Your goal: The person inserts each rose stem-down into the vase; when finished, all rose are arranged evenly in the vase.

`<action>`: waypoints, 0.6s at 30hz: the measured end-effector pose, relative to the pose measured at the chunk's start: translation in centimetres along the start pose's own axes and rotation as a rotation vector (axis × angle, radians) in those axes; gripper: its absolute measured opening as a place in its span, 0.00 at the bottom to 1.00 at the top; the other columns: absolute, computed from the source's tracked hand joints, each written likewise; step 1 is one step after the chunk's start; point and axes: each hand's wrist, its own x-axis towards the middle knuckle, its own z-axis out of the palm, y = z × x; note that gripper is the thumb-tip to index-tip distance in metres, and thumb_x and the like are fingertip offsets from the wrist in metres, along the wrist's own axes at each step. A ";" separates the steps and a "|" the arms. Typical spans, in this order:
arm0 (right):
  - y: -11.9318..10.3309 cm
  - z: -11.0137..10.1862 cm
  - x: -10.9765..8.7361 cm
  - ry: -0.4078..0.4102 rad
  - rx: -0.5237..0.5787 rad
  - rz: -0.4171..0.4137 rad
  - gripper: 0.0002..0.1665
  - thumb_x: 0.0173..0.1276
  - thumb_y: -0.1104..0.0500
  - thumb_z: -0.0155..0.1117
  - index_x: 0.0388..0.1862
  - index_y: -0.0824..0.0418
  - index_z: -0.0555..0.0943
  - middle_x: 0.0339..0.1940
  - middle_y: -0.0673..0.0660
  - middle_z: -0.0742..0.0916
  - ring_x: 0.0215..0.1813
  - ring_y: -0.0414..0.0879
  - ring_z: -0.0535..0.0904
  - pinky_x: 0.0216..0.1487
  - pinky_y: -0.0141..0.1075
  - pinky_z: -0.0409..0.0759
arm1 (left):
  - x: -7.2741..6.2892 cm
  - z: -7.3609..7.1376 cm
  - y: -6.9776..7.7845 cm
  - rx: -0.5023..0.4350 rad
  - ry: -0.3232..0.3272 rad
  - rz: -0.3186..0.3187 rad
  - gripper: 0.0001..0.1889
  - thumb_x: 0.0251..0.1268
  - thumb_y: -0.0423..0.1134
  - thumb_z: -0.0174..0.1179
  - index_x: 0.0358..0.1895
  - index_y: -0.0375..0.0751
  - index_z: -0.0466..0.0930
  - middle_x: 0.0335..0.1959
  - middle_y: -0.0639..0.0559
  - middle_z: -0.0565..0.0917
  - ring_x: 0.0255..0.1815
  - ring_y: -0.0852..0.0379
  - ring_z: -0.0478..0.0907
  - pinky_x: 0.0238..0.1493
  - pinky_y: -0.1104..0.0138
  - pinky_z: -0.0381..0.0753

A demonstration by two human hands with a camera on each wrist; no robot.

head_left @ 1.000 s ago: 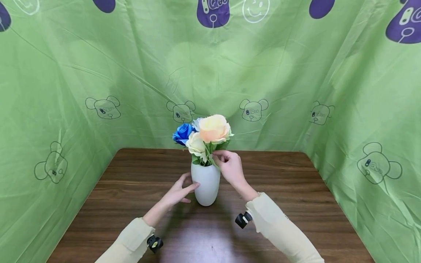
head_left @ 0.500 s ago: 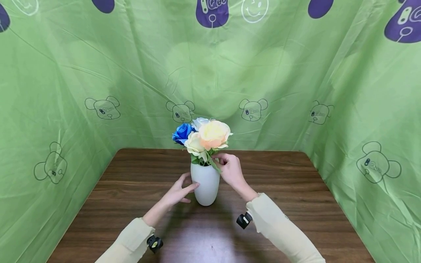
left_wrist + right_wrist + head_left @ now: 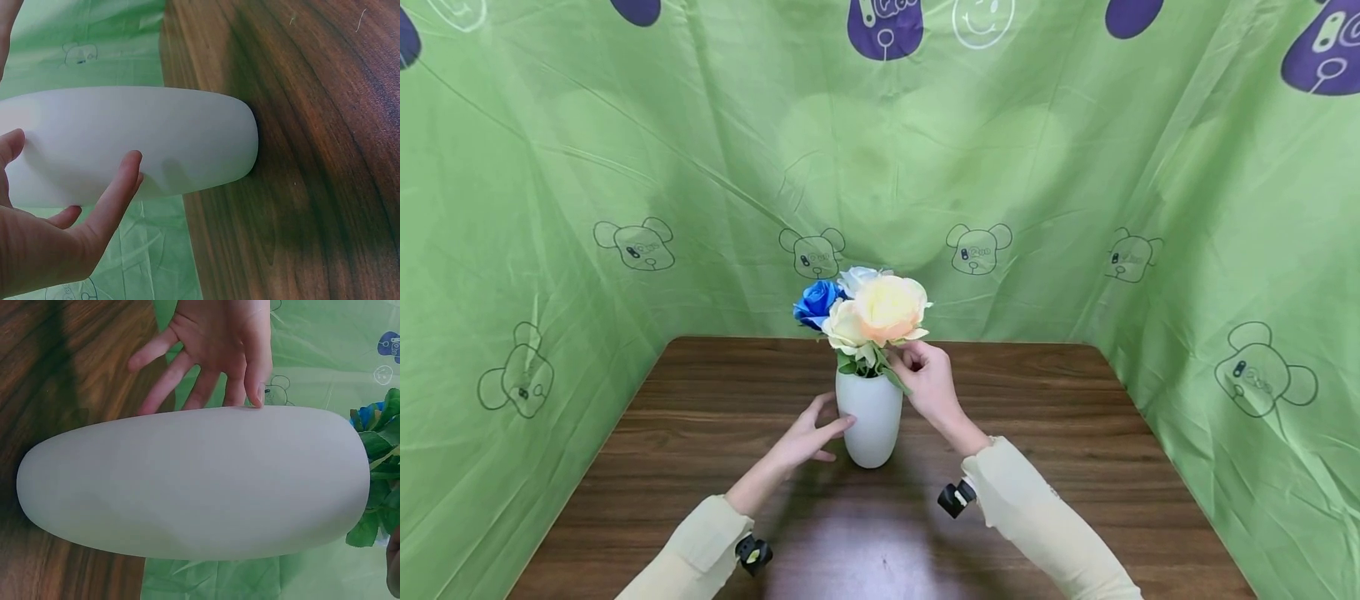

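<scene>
A white vase [image 3: 871, 421] stands upright on the wooden table, holding artificial roses. The large peach-cream rose [image 3: 891, 307] leans to the right, beside a smaller cream rose [image 3: 846, 325], a blue rose [image 3: 817, 303] and a pale blue one [image 3: 857, 279] behind. My right hand [image 3: 929, 385] pinches the peach rose's stem just below its bloom, above the vase's mouth; the fingertips are partly hidden by leaves. On the vase's left side, my left hand [image 3: 805, 437] rests with spread, fairly straight fingers and thumb against the wall, as the right wrist view also shows.
The brown wooden table [image 3: 700, 417] spreads around the vase. A green printed cloth [image 3: 722, 167] hangs at the back and both sides. Black wrist cameras sit at both cream sleeves [image 3: 1037, 517].
The peach rose has come down slightly and tipped toward me, showing more of the pale blue rose behind it. My right hand has shifted only a little; the left hand and vase stay put.
</scene>
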 end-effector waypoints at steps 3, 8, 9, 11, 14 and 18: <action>-0.2 0.2 0.0 0.016 -0.036 -0.025 0.03 0.57 0.72 0.59 0.25 0.72 0.77 0.08 0.53 0.67 0.14 0.39 0.58 0.17 0.28 0.56 | 0.0 0.0 0.1 -0.004 0.009 -0.006 0.37 0.56 0.49 0.59 0.65 0.43 0.51 0.59 0.37 0.61 0.49 0.39 0.70 0.31 0.54 0.78; -0.7 1.3 0.0 0.080 -0.060 0.003 0.02 0.57 0.69 0.62 0.28 0.70 0.79 0.08 0.54 0.66 0.14 0.40 0.58 0.17 0.29 0.58 | -0.1 0.0 0.1 -0.002 0.012 -0.012 0.36 0.56 0.49 0.59 0.65 0.43 0.51 0.59 0.37 0.62 0.49 0.39 0.70 0.31 0.54 0.78; -0.8 1.5 0.0 0.092 -0.065 0.013 0.02 0.56 0.69 0.62 0.28 0.70 0.79 0.08 0.54 0.66 0.14 0.39 0.58 0.17 0.29 0.58 | -0.1 0.0 0.2 -0.001 0.011 -0.014 0.36 0.56 0.49 0.59 0.65 0.43 0.52 0.58 0.37 0.62 0.49 0.39 0.70 0.31 0.54 0.78; -1.0 1.9 0.0 0.116 -0.071 0.029 0.02 0.57 0.69 0.62 0.28 0.69 0.78 0.07 0.54 0.66 0.13 0.39 0.58 0.16 0.29 0.58 | -0.1 0.0 0.2 0.003 0.009 -0.013 0.36 0.56 0.49 0.59 0.65 0.43 0.51 0.58 0.37 0.62 0.49 0.39 0.70 0.31 0.54 0.78; -1.1 2.2 -0.1 0.153 -0.079 0.039 0.03 0.56 0.70 0.62 0.27 0.71 0.77 0.07 0.54 0.66 0.13 0.39 0.58 0.16 0.29 0.58 | -0.1 0.0 0.2 0.000 0.007 -0.005 0.37 0.56 0.49 0.59 0.65 0.42 0.51 0.59 0.37 0.62 0.50 0.38 0.69 0.31 0.54 0.78; -0.8 2.0 -0.2 0.177 -0.095 0.045 0.03 0.55 0.71 0.62 0.27 0.73 0.76 0.07 0.55 0.65 0.13 0.39 0.58 0.18 0.28 0.60 | 0.0 -0.1 0.0 -0.013 0.010 -0.005 0.37 0.55 0.50 0.59 0.65 0.43 0.51 0.59 0.37 0.61 0.50 0.39 0.69 0.31 0.54 0.78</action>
